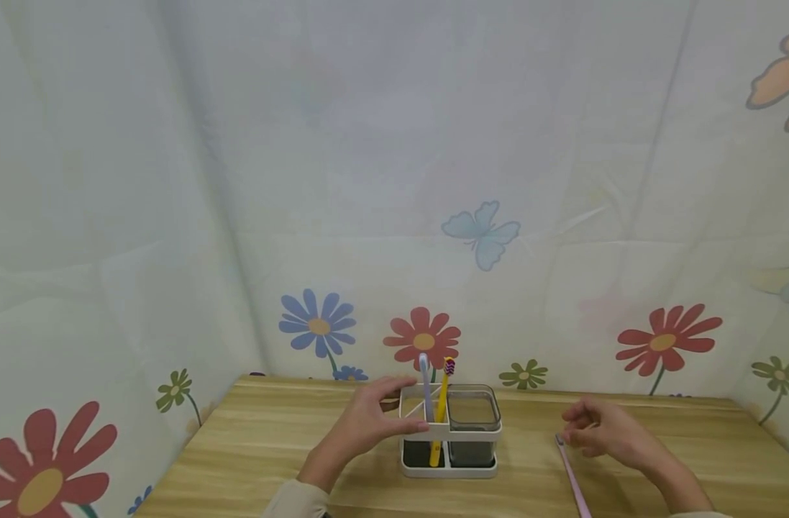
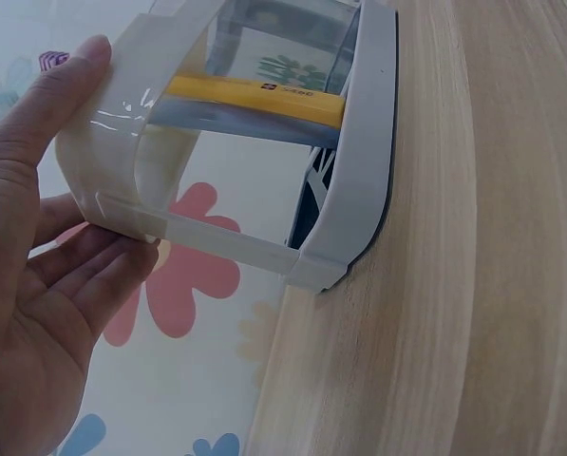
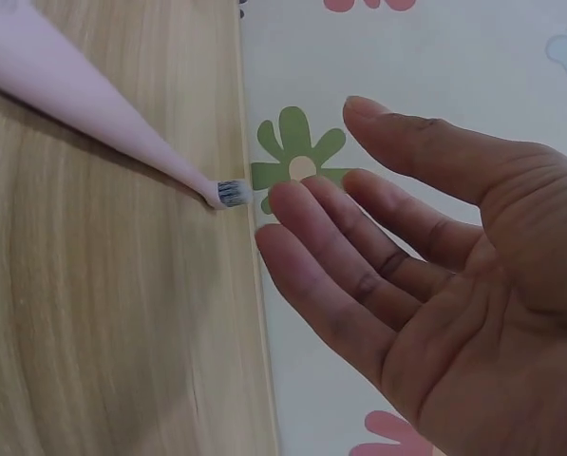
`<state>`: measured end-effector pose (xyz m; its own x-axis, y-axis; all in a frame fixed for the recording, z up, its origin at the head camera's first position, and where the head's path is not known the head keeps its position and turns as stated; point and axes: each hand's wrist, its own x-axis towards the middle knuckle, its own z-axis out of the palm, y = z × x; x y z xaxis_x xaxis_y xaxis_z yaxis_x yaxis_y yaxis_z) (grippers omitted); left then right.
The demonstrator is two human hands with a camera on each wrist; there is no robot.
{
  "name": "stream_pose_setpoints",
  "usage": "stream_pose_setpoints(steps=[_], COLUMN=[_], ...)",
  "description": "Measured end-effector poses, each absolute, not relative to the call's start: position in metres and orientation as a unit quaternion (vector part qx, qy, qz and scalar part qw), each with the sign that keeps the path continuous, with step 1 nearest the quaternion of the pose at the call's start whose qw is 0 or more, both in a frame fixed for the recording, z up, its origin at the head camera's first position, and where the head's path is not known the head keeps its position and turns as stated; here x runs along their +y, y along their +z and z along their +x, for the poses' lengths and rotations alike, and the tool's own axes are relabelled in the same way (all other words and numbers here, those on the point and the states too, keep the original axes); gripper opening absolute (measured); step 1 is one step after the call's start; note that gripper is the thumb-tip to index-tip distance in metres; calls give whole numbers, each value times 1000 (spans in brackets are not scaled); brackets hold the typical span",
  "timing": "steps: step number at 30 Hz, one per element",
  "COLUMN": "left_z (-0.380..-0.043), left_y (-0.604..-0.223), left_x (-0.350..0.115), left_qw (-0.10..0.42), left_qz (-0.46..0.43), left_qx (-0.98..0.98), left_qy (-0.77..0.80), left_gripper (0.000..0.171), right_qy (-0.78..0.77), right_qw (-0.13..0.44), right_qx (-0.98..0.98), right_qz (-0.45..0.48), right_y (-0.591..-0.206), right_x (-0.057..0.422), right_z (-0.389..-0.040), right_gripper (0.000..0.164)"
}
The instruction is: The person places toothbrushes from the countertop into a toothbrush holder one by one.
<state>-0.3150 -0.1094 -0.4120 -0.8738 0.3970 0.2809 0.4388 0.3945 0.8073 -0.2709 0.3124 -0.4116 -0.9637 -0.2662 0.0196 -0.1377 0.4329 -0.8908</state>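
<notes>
A white toothbrush holder [image 1: 465, 435] stands upright on the wooden table. My left hand [image 1: 368, 416] grips its upper frame from the left, thumb on the near side and fingers on the far side. In the holder's left part stand a yellow toothbrush [image 1: 442, 403] and a pale blue-violet toothbrush [image 1: 426, 388], heads up. A clear cup [image 1: 475, 411] fills the right part. Right of it lies a pink toothbrush [image 1: 572, 473] on the table, bristles facing up. My right hand [image 1: 609, 434] hovers by that brush's head, fingers loosely bent, holding nothing.
The wooden table [image 1: 265, 439] ends at a pale cloth backdrop [image 1: 368, 180] printed with flowers and butterflies. This cloth hangs close behind the holder and along both sides.
</notes>
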Motion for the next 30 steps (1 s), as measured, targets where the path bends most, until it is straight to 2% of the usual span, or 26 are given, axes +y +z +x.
stream_pose_setpoints(steps=[9, 30], left_z=[-315, -315], left_y=[-411, -410], left_x=[-109, -109], left_qw=[22, 14], left_qz=[-252, -248], left_qx=[-835, -834], left_qy=[-489, -492], left_gripper=[72, 76], right_qy=[-517, -480], right_qw=[100, 114], right_qx=[837, 859], right_qz=[-149, -134], right_y=[-421, -432], right_x=[318, 317], right_z=[-272, -271], right_gripper=[31, 28])
